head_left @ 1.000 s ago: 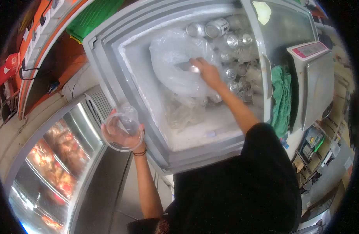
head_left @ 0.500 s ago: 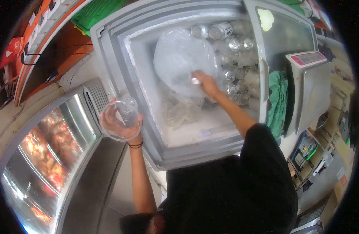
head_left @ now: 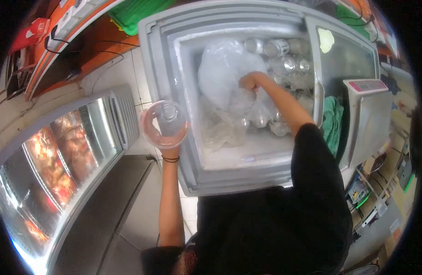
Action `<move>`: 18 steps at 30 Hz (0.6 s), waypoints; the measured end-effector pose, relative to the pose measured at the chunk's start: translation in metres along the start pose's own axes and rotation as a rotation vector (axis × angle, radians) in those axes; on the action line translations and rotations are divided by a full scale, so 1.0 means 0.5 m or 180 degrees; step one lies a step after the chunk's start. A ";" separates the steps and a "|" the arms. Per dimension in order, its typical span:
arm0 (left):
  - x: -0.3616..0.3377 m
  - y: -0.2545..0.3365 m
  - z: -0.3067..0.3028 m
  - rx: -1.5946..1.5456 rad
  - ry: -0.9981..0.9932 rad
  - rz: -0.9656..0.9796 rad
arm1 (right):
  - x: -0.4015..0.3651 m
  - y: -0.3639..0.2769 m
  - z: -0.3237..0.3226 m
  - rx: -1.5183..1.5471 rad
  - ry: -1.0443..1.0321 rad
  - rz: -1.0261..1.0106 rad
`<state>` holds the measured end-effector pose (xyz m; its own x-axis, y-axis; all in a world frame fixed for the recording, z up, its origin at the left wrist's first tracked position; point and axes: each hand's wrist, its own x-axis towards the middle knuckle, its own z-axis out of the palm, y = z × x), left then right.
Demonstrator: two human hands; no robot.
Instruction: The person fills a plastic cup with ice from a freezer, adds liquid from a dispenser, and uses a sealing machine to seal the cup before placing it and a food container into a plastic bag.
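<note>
Wrapped round a clear plastic cup [head_left: 167, 112], my left hand [head_left: 167, 137] is beside the left edge of an open chest freezer [head_left: 167, 87]. My right hand [head_left: 251, 81] reaches inside, at a large translucent plastic bag [head_left: 220, 68]; its fingers are closed, and whatever they hold is hidden. Cans [head_left: 276, 47] and bottles stand behind and to the right of the bag. Smaller clear bags [head_left: 220, 133] lie nearer the freezer's front left.
To the left is a lit glass display case [head_left: 59, 169] with packed food. A scale [head_left: 369, 114] and a green cloth [head_left: 332, 123] sit on the freezer's right side. Green crates [head_left: 137, 13] are at the top left.
The view has shifted, so the freezer appears further right. My right hand has drawn its fingers in at the bag, whose near side looks more crumpled. The cup is still in my left hand.
</note>
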<state>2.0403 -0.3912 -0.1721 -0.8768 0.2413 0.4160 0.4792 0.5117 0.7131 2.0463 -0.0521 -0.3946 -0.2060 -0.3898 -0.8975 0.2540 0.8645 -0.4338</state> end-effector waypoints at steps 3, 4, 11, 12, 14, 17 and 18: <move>0.010 0.007 -0.003 -0.0013 -0.0060 -0.0084 | -0.032 0.001 -0.035 0.0517 -0.0202 0.0053; 0.008 0.010 -0.005 0.0033 -0.0041 -0.0119 | -0.046 -0.002 -0.046 0.0693 0.0001 -0.0133; 0.014 0.021 -0.014 0.0068 -0.0152 -0.0115 | -0.130 0.031 -0.094 0.2421 0.0927 -0.0010; 0.016 0.024 -0.014 0.0053 -0.0108 -0.0125 | -0.196 -0.004 -0.085 0.2854 0.1226 -0.0708; 0.027 0.034 -0.012 -0.0063 -0.0003 0.0001 | -0.276 -0.041 -0.075 0.2914 0.1586 -0.0559; 0.024 0.032 -0.004 -0.0354 -0.0029 0.0078 | -0.387 -0.076 -0.074 0.2844 0.2185 -0.0239; 0.031 0.044 -0.008 -0.0372 0.0024 0.0112 | -0.439 -0.096 -0.071 0.2685 0.2266 -0.0152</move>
<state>2.0375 -0.3792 -0.1476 -0.8592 0.2511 0.4459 0.5116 0.4032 0.7588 2.0458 0.0034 -0.1739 -0.6608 0.0890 -0.7453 0.7386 0.2538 -0.6246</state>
